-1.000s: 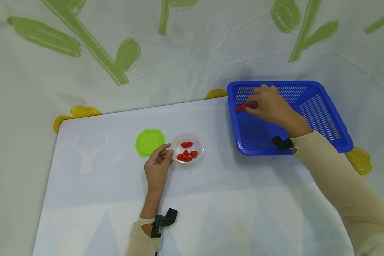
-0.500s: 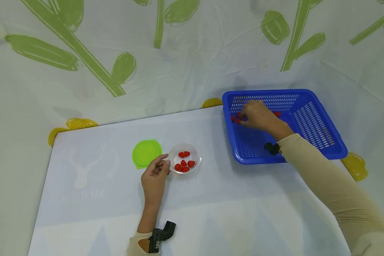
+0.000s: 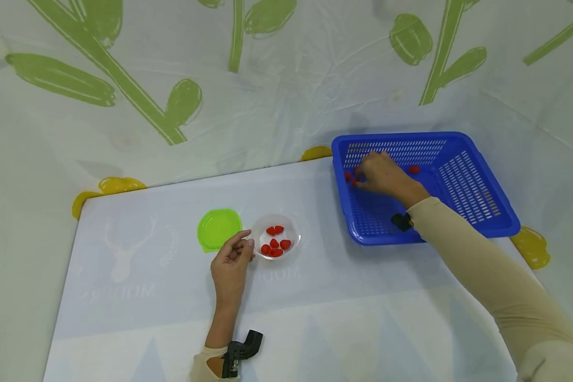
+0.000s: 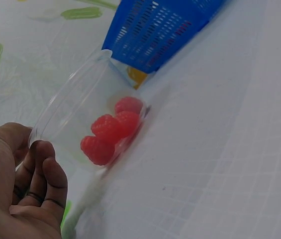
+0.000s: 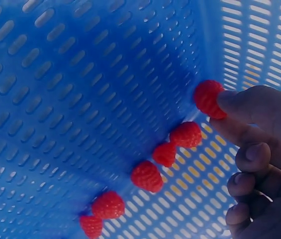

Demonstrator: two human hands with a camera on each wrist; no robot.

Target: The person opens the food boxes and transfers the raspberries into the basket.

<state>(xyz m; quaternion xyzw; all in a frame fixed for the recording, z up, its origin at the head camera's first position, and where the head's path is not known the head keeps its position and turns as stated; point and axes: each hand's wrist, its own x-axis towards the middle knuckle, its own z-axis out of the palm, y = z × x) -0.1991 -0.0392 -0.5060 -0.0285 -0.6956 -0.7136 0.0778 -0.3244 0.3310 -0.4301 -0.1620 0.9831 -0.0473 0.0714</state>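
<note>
A small clear cup (image 3: 275, 236) with several red raspberries (image 4: 111, 130) stands on the white mat beside a green lid (image 3: 218, 228). My left hand (image 3: 234, 254) rests on the mat with thumb and curled fingers at the cup's rim (image 4: 31, 144). My right hand (image 3: 379, 175) is inside the blue basket (image 3: 477, 175), near its far left corner. There it pinches one raspberry (image 5: 209, 98) at its fingertips (image 5: 224, 113). Several more raspberries (image 5: 147, 175) lie in a row on the basket floor (image 5: 80, 74) just beside that hand.
A lone raspberry (image 3: 413, 170) lies farther right in the basket. The white mat (image 3: 148, 297) has a table edge at its left and front. A leaf-patterned cloth (image 3: 267, 106) rises behind. The basket's corner (image 4: 155, 30) shows beyond the cup.
My right hand has shifted a little toward the basket's left wall and closed its fingertips on a raspberry. The left hand and the cup have not moved.
</note>
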